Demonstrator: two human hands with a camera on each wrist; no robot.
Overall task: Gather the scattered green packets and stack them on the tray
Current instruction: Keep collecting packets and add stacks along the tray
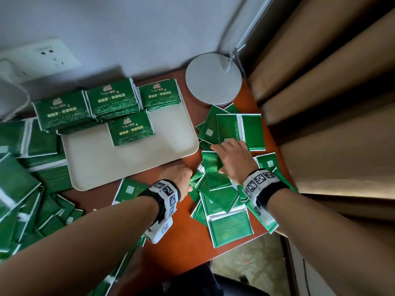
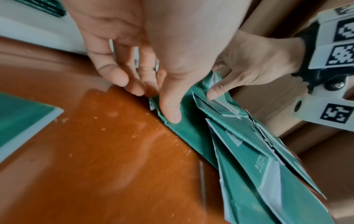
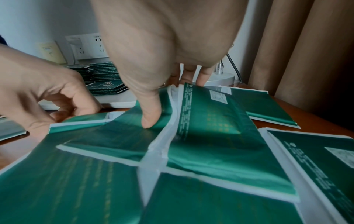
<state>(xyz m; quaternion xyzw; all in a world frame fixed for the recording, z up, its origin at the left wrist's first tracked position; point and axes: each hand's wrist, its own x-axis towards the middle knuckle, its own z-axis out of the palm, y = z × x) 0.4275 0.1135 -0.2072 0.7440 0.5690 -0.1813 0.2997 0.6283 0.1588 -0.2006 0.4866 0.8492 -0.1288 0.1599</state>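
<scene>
Green foil packets (image 1: 215, 178), loose heap on desk (image 1: 188, 248): right of cream tray (image 1: 132, 159). Right hand (image 1: 233, 161) presses flat on top; left hand (image 1: 178, 178) pinches heap's left edge.

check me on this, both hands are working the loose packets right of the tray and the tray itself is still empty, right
Not quite. The left hand and right hand are indeed on the loose packets right of the tray, but the tray is not empty: the head view shows stacked packets along its far edge.
</scene>
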